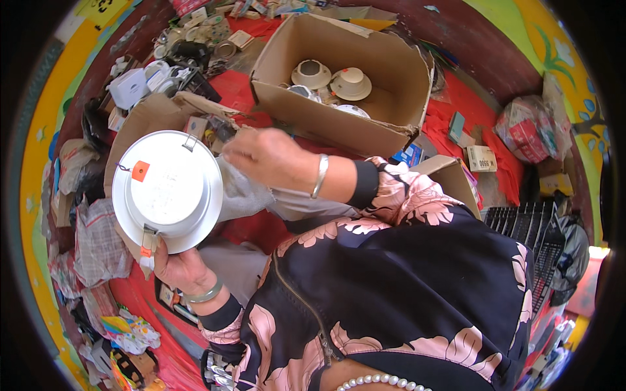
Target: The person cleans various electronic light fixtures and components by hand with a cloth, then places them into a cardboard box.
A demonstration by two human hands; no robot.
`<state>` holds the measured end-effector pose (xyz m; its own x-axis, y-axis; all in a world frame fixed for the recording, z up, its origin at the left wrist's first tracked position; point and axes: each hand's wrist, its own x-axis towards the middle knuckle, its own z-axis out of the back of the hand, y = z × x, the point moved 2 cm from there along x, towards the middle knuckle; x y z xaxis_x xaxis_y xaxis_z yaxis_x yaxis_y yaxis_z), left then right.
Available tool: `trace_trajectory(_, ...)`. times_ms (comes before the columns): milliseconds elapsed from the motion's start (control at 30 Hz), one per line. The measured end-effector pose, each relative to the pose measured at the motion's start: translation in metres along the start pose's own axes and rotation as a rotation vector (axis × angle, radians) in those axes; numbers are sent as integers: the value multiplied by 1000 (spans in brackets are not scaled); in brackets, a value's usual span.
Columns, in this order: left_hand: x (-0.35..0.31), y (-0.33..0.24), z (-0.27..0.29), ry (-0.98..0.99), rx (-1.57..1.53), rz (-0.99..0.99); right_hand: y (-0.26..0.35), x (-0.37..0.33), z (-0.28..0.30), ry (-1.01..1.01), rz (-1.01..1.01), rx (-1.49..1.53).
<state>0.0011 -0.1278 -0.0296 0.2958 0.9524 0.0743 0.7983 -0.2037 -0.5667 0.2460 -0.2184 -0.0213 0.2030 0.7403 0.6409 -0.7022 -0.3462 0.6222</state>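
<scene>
A round white recessed downlight (171,179) faces me with its back, which carries an orange tag and metal spring clips. My left hand (184,268) grips its rim from below, the thumb near the lower clip. To the right of the lamp my right hand (266,153) hovers with curled fingers, slightly blurred; what they hold, if anything, is hidden. Pale grey sheet-like material (242,195) hangs just below that hand, and whether the fingers touch it I cannot tell. Beyond, a large open cardboard box (339,120) contains several white lamps (351,83).
Behind the downlight stands a smaller opened carton (147,112). Loose lamp parts and small boxes (128,88) crowd the far left. Red cloth (469,107) covers the ground, with a small white box (481,158) on it at right. A black plastic crate (521,228) stands beside my right side.
</scene>
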Motion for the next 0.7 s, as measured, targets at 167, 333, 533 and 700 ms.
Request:
trace_trajectory(167, 2, 41, -41, 82, 167, 85, 29, 3, 60, -119, 70, 33)
trace_trajectory(333, 12, 73, -82, 329, 326, 116, 16, -6, 90, -68, -65, -65)
trace_trajectory(533, 33, 121, -126, 489, 540, 47, -32, -4, 106, -122, -184, 15)
trace_trajectory(700, 56, 156, -153, 638, 745, 144, -69, 13, 144, -140, -358, 68)
